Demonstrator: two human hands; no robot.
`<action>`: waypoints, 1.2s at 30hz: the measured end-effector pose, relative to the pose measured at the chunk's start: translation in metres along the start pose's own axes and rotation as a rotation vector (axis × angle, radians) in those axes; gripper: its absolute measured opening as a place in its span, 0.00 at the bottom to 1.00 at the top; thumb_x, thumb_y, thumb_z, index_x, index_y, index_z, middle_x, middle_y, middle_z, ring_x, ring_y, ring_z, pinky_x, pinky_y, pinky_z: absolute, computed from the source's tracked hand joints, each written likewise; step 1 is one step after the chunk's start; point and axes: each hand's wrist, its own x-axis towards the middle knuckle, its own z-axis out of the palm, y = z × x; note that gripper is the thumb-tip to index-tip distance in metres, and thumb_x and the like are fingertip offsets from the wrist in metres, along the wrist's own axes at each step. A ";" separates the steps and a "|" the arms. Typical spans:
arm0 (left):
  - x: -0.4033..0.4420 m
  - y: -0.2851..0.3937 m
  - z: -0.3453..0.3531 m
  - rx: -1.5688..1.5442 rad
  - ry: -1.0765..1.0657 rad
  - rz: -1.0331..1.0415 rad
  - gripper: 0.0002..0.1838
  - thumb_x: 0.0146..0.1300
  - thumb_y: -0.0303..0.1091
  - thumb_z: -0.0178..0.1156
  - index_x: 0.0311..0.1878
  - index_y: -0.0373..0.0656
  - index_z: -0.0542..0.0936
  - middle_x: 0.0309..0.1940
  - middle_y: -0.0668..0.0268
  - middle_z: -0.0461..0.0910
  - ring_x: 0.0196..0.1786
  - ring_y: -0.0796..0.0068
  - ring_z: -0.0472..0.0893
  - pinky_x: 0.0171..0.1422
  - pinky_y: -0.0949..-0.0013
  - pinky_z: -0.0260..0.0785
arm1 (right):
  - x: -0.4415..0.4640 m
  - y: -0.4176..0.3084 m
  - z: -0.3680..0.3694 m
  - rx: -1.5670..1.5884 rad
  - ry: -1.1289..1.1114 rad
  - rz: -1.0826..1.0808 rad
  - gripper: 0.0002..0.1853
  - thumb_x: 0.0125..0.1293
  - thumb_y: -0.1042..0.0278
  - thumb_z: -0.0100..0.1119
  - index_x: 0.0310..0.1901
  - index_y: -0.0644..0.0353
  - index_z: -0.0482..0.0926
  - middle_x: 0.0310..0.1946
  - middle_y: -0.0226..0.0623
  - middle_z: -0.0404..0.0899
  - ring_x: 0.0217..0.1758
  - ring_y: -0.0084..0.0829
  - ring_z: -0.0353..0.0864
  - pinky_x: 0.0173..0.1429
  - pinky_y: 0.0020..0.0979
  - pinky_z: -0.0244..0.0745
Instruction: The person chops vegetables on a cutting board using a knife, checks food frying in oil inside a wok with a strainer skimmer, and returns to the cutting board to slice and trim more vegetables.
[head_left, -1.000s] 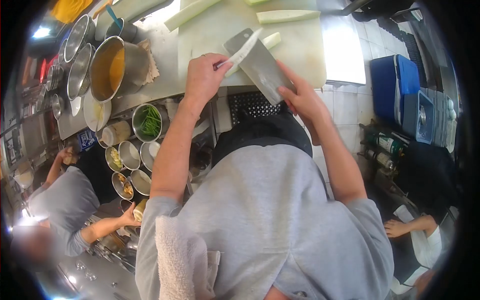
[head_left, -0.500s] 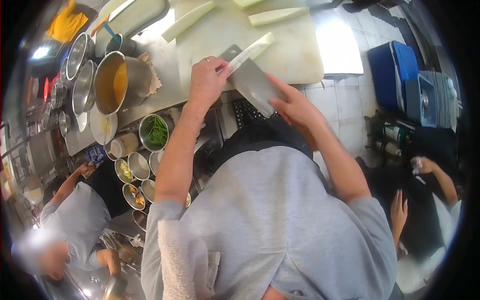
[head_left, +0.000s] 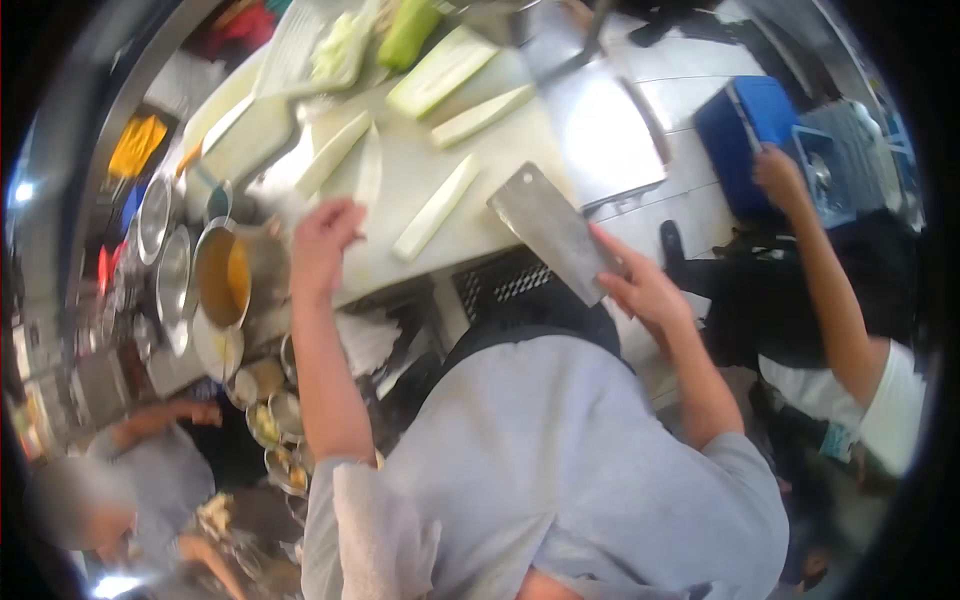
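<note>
My right hand [head_left: 650,295] grips a cleaver [head_left: 548,228] by its handle, the broad blade tilted over the board's front edge. My left hand [head_left: 328,240] is above the left part of the white cutting board [head_left: 510,195], its fingers loosely bent and slightly blurred, with nothing visible in them. A thin pale strip [head_left: 370,165] of squash lies just beyond its fingertips; I cannot tell whether they touch. Between my hands is a squash wedge [head_left: 437,207]. Farther back lie another wedge [head_left: 482,115], a long piece [head_left: 335,152] and a wide squash half [head_left: 442,72].
A whole green squash [head_left: 410,32] and a white tray [head_left: 315,50] of chopped pieces are at the back. At left stands a steel pot [head_left: 225,275] with orange contents near several bowls. Co-workers stand on both sides; one arm [head_left: 825,265] reaches toward a blue cooler [head_left: 745,135].
My left hand has let go of the squash wedge and moved left. The cleaver has come away from the wedge, toward the right. The view has shifted, showing more of the board's back.
</note>
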 end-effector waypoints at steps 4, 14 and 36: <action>0.017 0.024 0.145 0.003 -0.347 0.099 0.10 0.66 0.29 0.67 0.47 0.35 0.83 0.37 0.66 0.84 0.37 0.79 0.82 0.40 0.72 0.79 | -0.005 0.029 -0.054 -0.004 0.087 0.056 0.40 0.71 0.75 0.58 0.79 0.31 0.57 0.20 0.27 0.66 0.19 0.19 0.64 0.23 0.26 0.65; 0.206 0.056 0.486 -0.106 -0.079 0.005 0.20 0.58 0.37 0.70 0.45 0.29 0.83 0.43 0.51 0.85 0.44 0.66 0.87 0.45 0.63 0.80 | 0.033 0.009 -0.121 -0.037 -0.081 0.060 0.38 0.71 0.76 0.60 0.78 0.39 0.59 0.20 0.23 0.64 0.21 0.17 0.61 0.23 0.26 0.61; -0.021 -0.086 0.105 0.887 0.128 0.671 0.04 0.59 0.31 0.64 0.35 0.42 0.81 0.55 0.57 0.81 0.57 0.52 0.76 0.64 0.52 0.68 | 0.053 0.017 -0.120 0.013 -0.080 0.115 0.40 0.70 0.80 0.55 0.80 0.41 0.54 0.20 0.26 0.67 0.18 0.21 0.64 0.20 0.26 0.64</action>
